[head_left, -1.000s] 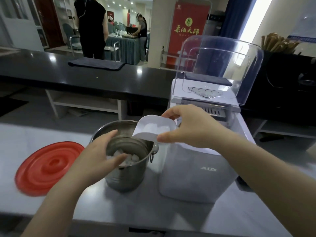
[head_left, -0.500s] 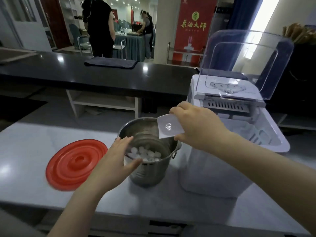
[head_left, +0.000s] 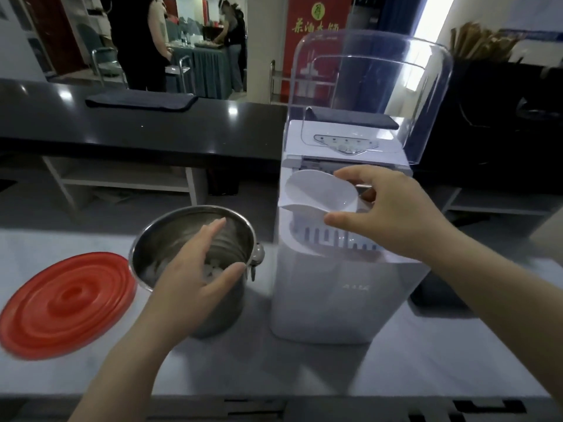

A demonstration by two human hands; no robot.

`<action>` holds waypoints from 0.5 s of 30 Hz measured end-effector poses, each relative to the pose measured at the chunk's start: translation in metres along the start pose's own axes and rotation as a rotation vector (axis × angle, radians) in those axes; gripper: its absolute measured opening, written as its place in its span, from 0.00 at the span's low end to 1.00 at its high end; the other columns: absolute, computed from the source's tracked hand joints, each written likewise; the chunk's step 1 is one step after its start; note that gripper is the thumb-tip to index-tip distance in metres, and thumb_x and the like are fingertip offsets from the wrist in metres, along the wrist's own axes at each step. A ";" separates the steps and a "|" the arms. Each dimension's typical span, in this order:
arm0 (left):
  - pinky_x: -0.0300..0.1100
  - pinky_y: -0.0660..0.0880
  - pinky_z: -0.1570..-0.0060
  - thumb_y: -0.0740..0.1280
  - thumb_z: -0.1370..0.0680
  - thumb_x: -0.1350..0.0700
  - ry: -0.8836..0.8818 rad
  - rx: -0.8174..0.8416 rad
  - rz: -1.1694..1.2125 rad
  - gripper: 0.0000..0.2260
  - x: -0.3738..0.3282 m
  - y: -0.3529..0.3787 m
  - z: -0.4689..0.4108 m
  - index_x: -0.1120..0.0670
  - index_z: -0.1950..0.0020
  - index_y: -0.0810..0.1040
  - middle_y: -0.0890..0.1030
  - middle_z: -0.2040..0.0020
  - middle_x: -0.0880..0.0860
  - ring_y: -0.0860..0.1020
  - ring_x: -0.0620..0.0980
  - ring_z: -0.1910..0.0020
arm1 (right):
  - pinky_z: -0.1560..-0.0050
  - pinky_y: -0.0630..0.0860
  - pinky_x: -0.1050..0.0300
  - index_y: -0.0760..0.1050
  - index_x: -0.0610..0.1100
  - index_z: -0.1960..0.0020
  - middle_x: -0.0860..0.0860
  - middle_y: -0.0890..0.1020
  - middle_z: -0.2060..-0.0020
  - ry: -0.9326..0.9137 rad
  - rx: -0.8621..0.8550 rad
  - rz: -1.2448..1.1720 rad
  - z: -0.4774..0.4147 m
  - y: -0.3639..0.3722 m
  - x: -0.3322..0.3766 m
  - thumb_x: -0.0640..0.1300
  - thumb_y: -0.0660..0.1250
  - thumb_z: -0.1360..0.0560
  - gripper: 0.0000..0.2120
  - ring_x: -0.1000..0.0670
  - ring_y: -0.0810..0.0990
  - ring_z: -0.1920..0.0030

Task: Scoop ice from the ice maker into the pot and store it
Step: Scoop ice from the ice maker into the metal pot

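fingers (head_left: pixel 350 174) of the right hand (head_left: pixel 393 214) pinch the scoop (head_left: pixel 320 193) above the ice maker (head_left: pixel 335 293); best dig deep, lift level, while the left hand (head_left: pixel 195 269), fingers straight, steadies the pot (head_left: pixel 170 236) beside it, toward the tabletop's (head_left: pixel 304 370) far edge.

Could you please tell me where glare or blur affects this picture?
Head view: light spots glare on the black counter; daylight blows out behind the clear lid; the red lid smears at its near edge; the wide angle bows straight lines.

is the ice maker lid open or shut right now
Open. The clear lid stands tipped up at the back of the ice maker, and the right hand holds the white scoop over its uncovered basket.
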State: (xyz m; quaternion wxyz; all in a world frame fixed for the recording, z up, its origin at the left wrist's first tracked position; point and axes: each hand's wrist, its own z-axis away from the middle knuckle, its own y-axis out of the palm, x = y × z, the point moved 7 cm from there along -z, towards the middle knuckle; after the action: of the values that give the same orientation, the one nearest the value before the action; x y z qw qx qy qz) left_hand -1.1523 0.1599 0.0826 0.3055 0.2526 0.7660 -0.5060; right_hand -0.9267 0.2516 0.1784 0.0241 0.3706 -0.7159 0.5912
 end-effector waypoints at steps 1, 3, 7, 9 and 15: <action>0.31 0.58 0.38 0.71 0.27 0.47 0.007 -0.004 0.012 0.30 -0.006 0.006 -0.004 0.46 0.27 0.64 0.67 0.33 0.40 0.64 0.38 0.33 | 0.45 0.71 0.63 0.73 0.52 0.35 0.59 0.78 0.43 0.004 0.013 0.017 -0.002 -0.004 -0.009 0.57 0.76 0.36 0.32 0.59 0.75 0.47; 0.30 0.59 0.39 0.68 0.29 0.41 0.011 -0.009 0.034 0.32 -0.019 0.020 -0.013 0.43 0.27 0.62 0.66 0.33 0.38 0.63 0.34 0.35 | 0.45 0.69 0.64 0.71 0.53 0.32 0.61 0.75 0.43 -0.003 0.050 0.062 -0.005 -0.013 -0.027 0.58 0.75 0.35 0.34 0.59 0.72 0.45; 0.21 0.57 0.43 0.67 0.32 0.34 -0.015 0.003 0.134 0.38 -0.040 0.042 -0.029 0.41 0.26 0.59 0.63 0.30 0.35 0.60 0.30 0.34 | 0.48 0.64 0.70 0.70 0.52 0.31 0.61 0.73 0.46 -0.061 0.123 0.134 -0.014 -0.024 -0.050 0.57 0.76 0.35 0.35 0.62 0.68 0.47; 0.28 0.60 0.37 0.65 0.37 0.30 -0.040 0.018 0.208 0.42 -0.048 0.053 -0.038 0.40 0.26 0.58 0.63 0.29 0.34 0.62 0.32 0.32 | 0.45 0.65 0.67 0.70 0.52 0.31 0.59 0.75 0.41 -0.116 0.164 0.185 -0.019 -0.027 -0.059 0.58 0.76 0.35 0.35 0.62 0.68 0.47; 0.39 0.58 0.33 0.70 0.37 0.32 -0.083 0.106 0.101 0.48 -0.074 0.073 -0.054 0.38 0.24 0.47 0.52 0.30 0.28 0.54 0.32 0.31 | 0.37 0.68 0.60 0.67 0.53 0.29 0.56 0.73 0.37 -0.251 0.297 0.299 -0.031 -0.019 -0.074 0.62 0.73 0.35 0.37 0.56 0.71 0.39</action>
State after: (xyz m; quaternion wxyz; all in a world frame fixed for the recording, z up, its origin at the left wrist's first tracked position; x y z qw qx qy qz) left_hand -1.0621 0.2307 0.1071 0.3485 0.2854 0.7111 -0.5398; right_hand -0.8748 0.3152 0.1687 -0.2077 0.3306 -0.6655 0.6362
